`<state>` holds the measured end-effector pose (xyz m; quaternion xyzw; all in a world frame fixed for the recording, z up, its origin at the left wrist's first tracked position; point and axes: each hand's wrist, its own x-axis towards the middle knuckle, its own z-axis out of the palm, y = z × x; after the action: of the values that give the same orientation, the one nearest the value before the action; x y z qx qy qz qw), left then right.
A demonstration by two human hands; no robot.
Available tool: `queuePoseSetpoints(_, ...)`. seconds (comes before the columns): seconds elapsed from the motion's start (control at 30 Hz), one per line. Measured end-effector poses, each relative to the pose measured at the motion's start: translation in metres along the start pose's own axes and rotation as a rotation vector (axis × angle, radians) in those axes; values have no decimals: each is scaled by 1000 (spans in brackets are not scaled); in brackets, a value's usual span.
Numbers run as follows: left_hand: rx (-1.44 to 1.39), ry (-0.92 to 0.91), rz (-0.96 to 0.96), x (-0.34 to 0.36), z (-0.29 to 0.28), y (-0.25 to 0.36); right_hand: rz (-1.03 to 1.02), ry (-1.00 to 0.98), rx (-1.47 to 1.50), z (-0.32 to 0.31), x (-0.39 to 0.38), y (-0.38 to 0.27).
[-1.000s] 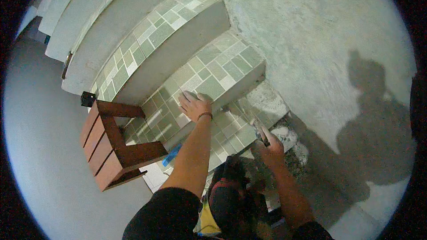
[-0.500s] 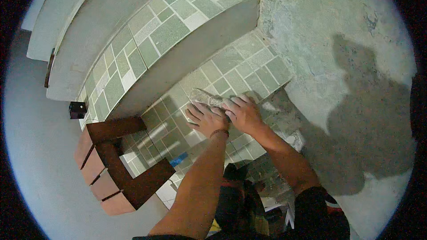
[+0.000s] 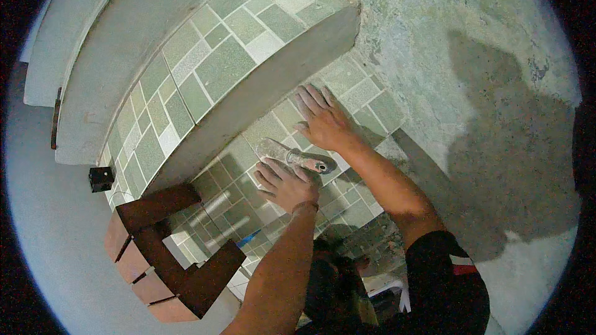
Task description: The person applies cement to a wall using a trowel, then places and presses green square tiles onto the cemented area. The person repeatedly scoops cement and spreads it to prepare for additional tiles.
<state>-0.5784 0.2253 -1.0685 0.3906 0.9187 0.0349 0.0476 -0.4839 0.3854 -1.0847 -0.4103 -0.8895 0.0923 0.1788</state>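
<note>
Here, 1 left hand [image 3: 289,187] and 1 right hand [image 3: 328,125] spread empty fingers near 1 handled tool [image 3: 289,154].

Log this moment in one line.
left hand: fingers spread, beside dusty tool | right hand: fingers spread over tiled step | brown stool: at left

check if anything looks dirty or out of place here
The trowel-like tool at the left hand looks dirty: pale residue coats much of it, standing out against the green step tiles. Nothing else clearly stands out.

Hands [image 3: 324,125] at tiled step [image 3: 273,125], tool [image 3: 292,156] btwn
</note>
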Motion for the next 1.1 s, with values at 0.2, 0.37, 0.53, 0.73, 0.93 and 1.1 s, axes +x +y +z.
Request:
queuePoseSetpoints(0.2,17,28,16,0,2,-1,467,28,-188,-24,-22,1)
queuePoseSetpoints(0.37,38,9,4,1,5,-2,387,58,-100,-24,-4,7)
queuePoseSetpoints(0.53,41,0,-1,3,3,2,588,59,-151,-25,-5,20)
queuePoseSetpoints(0.73,49,7,-3,3,6,0,455,227,-188,-14,5,34)
queuePoseSetpoints(0.93,82,19,-10,3,14,-3,568,138,-205,-4,21,65)
queuePoseSetpoints(1.1,112,31,-14,4,12,0,730,154,-220,-21,-13,33)
